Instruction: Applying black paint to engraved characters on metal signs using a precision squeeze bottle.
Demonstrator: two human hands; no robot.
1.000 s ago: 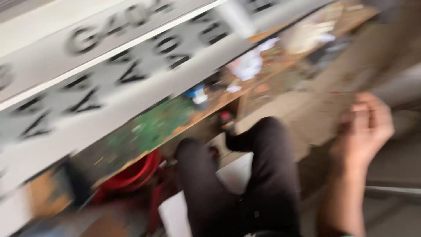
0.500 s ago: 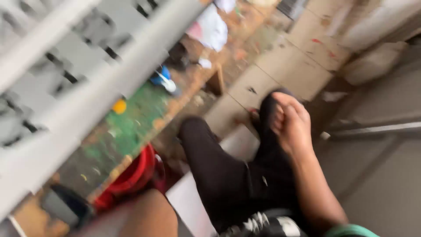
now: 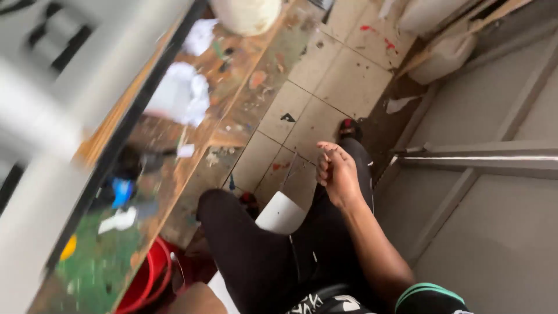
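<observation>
Right hand point(image 3: 337, 174) dropped over black-trousered knee point(image 3: 334, 232).

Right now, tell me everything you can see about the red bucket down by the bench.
The red bucket sits low at the bottom left, tucked partly under the edge of the paint-stained wooden workbench, so only part of its round rim and wall shows. It looks like glossy plastic, upright, with its mouth facing up. Its contents cannot be made out. It stands beside the person's black-trousered left leg; neither hand touches it.
</observation>
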